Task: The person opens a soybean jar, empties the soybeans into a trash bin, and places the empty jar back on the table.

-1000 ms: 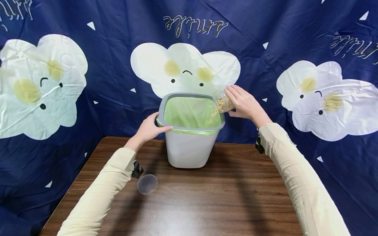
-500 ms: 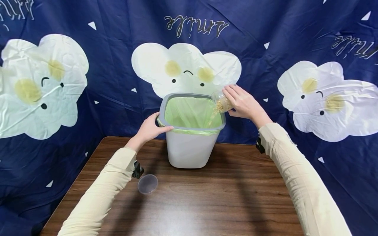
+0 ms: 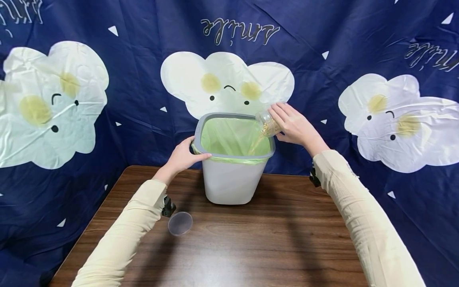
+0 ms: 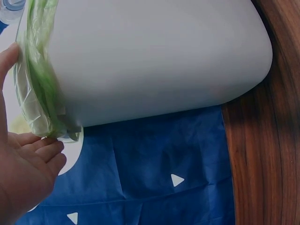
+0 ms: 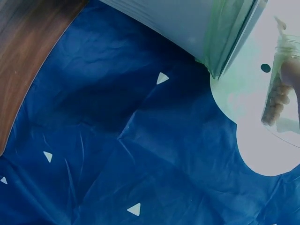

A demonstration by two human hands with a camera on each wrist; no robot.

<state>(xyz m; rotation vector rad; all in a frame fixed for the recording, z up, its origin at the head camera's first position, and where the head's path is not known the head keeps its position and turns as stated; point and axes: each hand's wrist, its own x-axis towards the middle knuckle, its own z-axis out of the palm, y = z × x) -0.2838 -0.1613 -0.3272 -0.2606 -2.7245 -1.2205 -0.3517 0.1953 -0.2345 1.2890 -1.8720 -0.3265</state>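
A white trash can (image 3: 231, 183) with a grey rim and a green bag liner (image 3: 229, 137) stands upright on the table. My left hand (image 3: 183, 156) holds its left front corner, thumb along the front rim, fingers at the side; the left wrist view shows the fingers (image 4: 49, 152) against the folded liner. Over the right rim, my right hand (image 3: 294, 125) grips a clear jar (image 3: 263, 118), tilted mouth-down to the left. Pale yellow beans (image 3: 269, 128) pour from it in a stream into the liner. In the right wrist view the jar (image 5: 273, 101) is partly cut off.
A round clear lid (image 3: 180, 223) lies on the brown wooden table (image 3: 244, 243), near the left forearm. Right behind the trash can hangs a dark blue curtain (image 3: 143, 131) with cloud prints. The table's left edge runs beside the left arm.
Beans keep pouring, and fewer show in the jar than before. The right hand and jar have shifted slightly left. The left hand keeps its hold on the rim.
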